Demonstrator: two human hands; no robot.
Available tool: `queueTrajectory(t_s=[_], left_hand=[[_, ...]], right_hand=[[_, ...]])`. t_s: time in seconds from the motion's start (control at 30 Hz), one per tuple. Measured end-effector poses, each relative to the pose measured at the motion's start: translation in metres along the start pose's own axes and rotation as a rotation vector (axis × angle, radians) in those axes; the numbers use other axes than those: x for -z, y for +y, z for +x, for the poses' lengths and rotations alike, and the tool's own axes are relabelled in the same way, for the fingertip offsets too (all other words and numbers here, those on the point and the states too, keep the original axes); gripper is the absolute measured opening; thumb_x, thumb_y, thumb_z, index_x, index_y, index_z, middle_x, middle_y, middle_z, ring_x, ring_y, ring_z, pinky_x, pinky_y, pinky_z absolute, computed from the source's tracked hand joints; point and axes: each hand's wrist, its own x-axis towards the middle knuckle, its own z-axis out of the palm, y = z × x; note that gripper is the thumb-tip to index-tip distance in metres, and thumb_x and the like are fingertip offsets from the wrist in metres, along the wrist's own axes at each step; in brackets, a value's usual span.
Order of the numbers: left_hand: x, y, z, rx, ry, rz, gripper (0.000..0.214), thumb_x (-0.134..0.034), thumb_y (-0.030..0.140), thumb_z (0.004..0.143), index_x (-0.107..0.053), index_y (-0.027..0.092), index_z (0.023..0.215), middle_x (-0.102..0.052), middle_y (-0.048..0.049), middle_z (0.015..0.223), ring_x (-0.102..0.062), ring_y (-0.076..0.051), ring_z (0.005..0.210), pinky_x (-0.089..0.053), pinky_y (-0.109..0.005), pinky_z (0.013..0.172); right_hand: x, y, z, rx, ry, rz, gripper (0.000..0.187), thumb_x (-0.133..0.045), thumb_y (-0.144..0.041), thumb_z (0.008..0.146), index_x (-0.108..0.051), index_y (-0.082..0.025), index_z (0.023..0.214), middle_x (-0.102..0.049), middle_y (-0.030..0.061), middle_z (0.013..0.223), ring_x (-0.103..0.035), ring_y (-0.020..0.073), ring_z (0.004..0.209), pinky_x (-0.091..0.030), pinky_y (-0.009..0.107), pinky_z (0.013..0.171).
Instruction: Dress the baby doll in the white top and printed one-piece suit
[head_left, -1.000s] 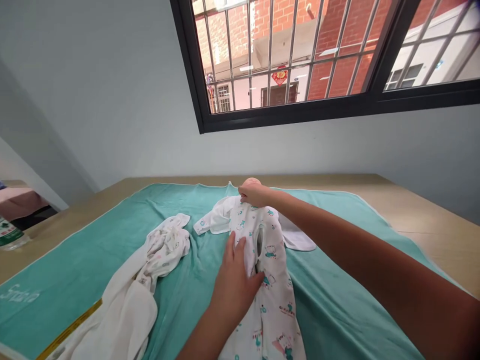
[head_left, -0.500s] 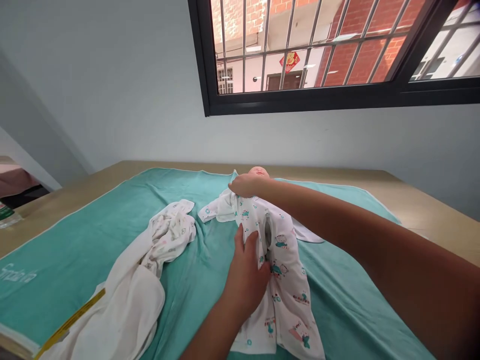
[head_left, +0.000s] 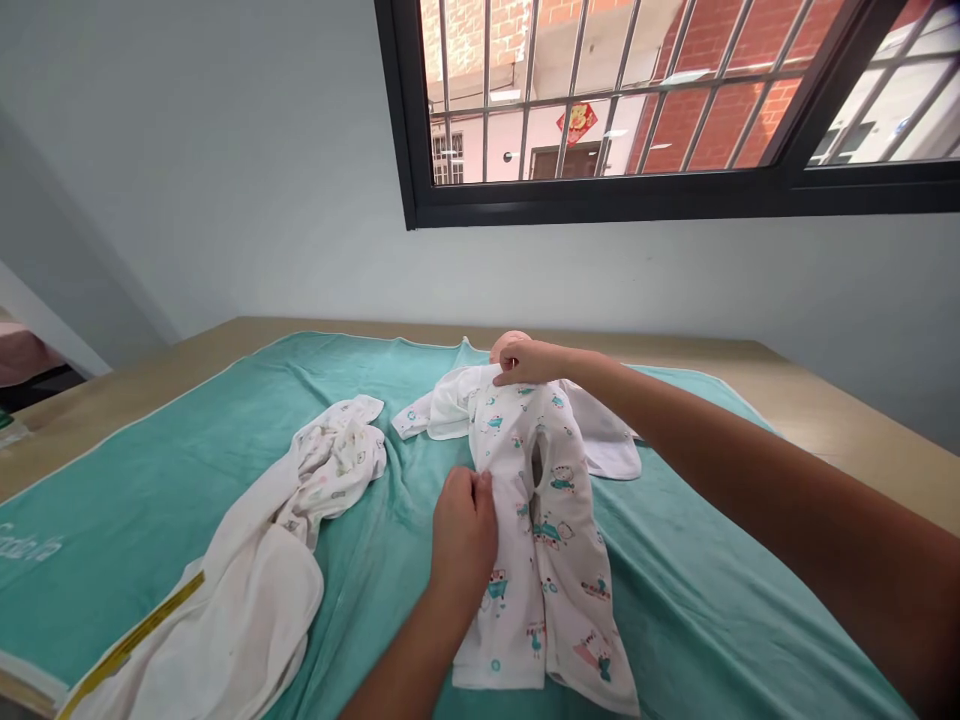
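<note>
White baby pants (head_left: 574, 560) printed with small teal and pink figures lie spread out, legs toward me. At the left edge of one pant leg, my left hand (head_left: 463, 535) is closed with the fabric pinched in its fingers. My right hand (head_left: 534, 362) reaches across to the waist end and pinches the cloth there. Just behind it shows the head of a baby doll (head_left: 504, 345), mostly covered by my hand. A white baby top (head_left: 450, 400) spreads out under the pants, one sleeve to the left; the doll's body is hidden by the clothes.
A teal blanket (head_left: 375, 610) covers much of the wooden table (head_left: 810, 395). Left of the pants lies a bunched white printed garment (head_left: 277, 580), with a yellow tape measure (head_left: 142, 630) across it. A wall and a barred window (head_left: 600, 200) rise behind the table.
My left hand has moved left from the middle of the pants to the leg's edge and closed on it. My right hand has shifted right along the waist, uncovering more fabric.
</note>
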Motion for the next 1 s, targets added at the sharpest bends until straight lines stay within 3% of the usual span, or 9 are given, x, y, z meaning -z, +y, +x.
queueTrajectory(t_s=[0.07,0.2,0.37,0.47,0.6,0.73,0.87,1.0], left_hand=[[0.001,0.001,-0.001,0.029,0.023,-0.023,0.030,-0.039,0.037,0.095,-0.042,0.022,0.069,-0.054,-0.0012,0.072,-0.050,-0.018,0.068,-0.034,-0.028,0.063],[0.005,0.001,-0.001,0.064,0.047,-0.085,0.030,-0.039,0.039,0.095,-0.044,0.022,0.072,-0.054,0.0005,0.068,-0.049,-0.017,0.065,-0.034,-0.028,0.061],[0.006,-0.001,-0.002,0.121,0.056,-0.109,0.030,-0.042,0.039,0.093,-0.043,0.021,0.068,-0.049,0.0032,0.062,-0.046,-0.015,0.062,-0.033,-0.026,0.058],[0.005,-0.005,0.000,0.207,0.064,-0.176,0.031,-0.045,0.039,0.090,-0.042,0.021,0.065,-0.044,0.0045,0.060,-0.042,-0.013,0.060,-0.033,-0.025,0.056],[0.006,-0.004,0.003,0.395,0.078,-0.338,0.028,-0.047,0.040,0.087,-0.043,0.021,0.066,-0.039,0.0063,0.058,-0.037,-0.012,0.056,-0.033,-0.024,0.053],[0.008,0.001,0.001,0.473,0.032,-0.464,0.025,-0.049,0.038,0.084,-0.041,0.021,0.068,-0.038,0.0067,0.058,-0.036,-0.011,0.054,-0.032,-0.024,0.050],[0.004,-0.002,0.001,0.373,-0.015,-0.360,0.026,-0.051,0.029,0.081,-0.034,0.022,0.065,-0.034,0.0072,0.057,-0.033,-0.010,0.053,-0.030,-0.022,0.050],[-0.005,-0.009,0.000,0.135,-0.047,-0.207,0.008,-0.049,0.015,0.079,-0.045,0.022,0.077,-0.054,0.0038,0.071,-0.051,-0.013,0.066,-0.038,-0.023,0.060]], right_hand=[[0.002,0.001,-0.005,0.067,-0.014,0.001,0.036,-0.064,-0.053,0.078,-0.055,-0.018,0.072,-0.063,0.0064,0.101,-0.054,0.0224,0.096,-0.036,0.029,0.075],[-0.003,-0.008,-0.008,0.190,-0.009,-0.093,0.025,-0.051,-0.041,0.091,-0.057,-0.019,0.082,-0.065,0.0061,0.096,-0.055,0.0200,0.093,-0.032,0.028,0.075],[-0.011,-0.020,0.005,0.118,0.041,-0.308,0.025,-0.041,-0.037,0.097,-0.058,-0.019,0.096,-0.065,0.0073,0.084,-0.059,0.0211,0.086,-0.029,0.029,0.069],[-0.015,-0.025,0.018,0.122,0.001,-0.374,0.021,-0.043,-0.033,0.097,-0.058,-0.020,0.102,-0.066,0.0071,0.081,-0.061,0.0210,0.077,-0.030,0.029,0.065],[-0.021,-0.030,0.033,0.166,-0.045,-0.390,0.015,-0.051,-0.027,0.092,-0.061,-0.021,0.101,-0.067,0.0081,0.082,-0.063,0.0224,0.075,-0.034,0.030,0.063],[-0.027,-0.031,0.038,0.127,-0.027,-0.345,0.013,-0.054,-0.026,0.090,-0.064,-0.019,0.093,-0.068,0.0099,0.084,-0.065,0.0249,0.080,-0.039,0.033,0.068],[-0.033,-0.030,0.023,0.011,0.044,-0.270,0.026,-0.044,-0.034,0.096,-0.064,-0.016,0.098,-0.069,0.0132,0.091,-0.065,0.0266,0.086,-0.043,0.035,0.073],[-0.038,-0.035,-0.017,0.010,0.243,-0.058,0.036,-0.039,-0.041,0.099,-0.060,-0.016,0.112,-0.066,0.0128,0.116,-0.060,0.0247,0.110,-0.044,0.035,0.089]])
